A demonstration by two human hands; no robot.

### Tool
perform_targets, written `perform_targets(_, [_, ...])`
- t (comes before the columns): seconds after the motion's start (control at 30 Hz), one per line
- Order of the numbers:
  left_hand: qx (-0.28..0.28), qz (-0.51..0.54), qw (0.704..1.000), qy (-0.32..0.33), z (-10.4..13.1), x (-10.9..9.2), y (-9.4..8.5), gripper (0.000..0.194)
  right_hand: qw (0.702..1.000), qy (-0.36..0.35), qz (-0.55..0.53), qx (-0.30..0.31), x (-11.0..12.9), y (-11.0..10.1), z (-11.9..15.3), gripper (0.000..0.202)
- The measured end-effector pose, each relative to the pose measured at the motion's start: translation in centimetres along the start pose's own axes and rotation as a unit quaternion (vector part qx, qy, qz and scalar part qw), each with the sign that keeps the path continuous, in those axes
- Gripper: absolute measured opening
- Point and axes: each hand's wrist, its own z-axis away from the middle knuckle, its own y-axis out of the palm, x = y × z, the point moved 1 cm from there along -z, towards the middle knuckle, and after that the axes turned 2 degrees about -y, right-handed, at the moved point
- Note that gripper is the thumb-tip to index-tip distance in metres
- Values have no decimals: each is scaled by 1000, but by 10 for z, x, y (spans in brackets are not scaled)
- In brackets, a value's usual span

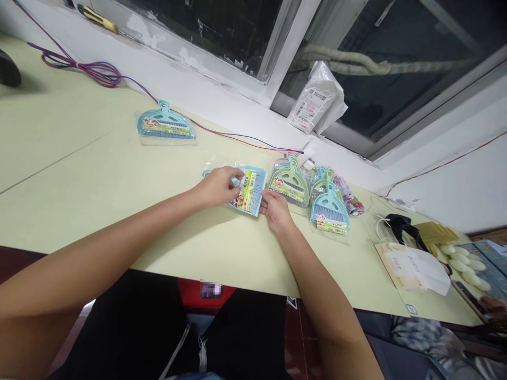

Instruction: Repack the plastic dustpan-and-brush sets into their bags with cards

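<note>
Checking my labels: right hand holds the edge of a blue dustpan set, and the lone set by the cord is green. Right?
One error: in the head view, the lone set by the cord is blue, not green. The right hand does hold the edge of a blue dustpan set.

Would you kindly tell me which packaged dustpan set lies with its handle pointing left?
The blue dustpan set whose edge the right hand holds; the other visible dustpan handles point toward the window.
</note>
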Motion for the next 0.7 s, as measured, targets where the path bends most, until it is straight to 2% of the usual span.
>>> perform_targets(0.27, [-3,-56,997,60,2,-9,2,40,1000,-1,-13,-5,1,7,4,7])
perform_targets(0.43, [-17,-84,993,82,1,-4,-10,42,999,6,-29,-23,-1,4,1,10])
perform_targets(0.53, [-78,-118,989,48,-4,13,-27,39,999,11,-33,-24,-2,3,0,8])
perform_targets(0.63, [-160,-150,975,-43,-10,41,-46,38,999,12,-44,-30,-1,2,0,4])
perform_targets(0.7, [-147,-147,972,-107,-15,61,-54,34,998,12,-48,-31,-1,2,0,3])
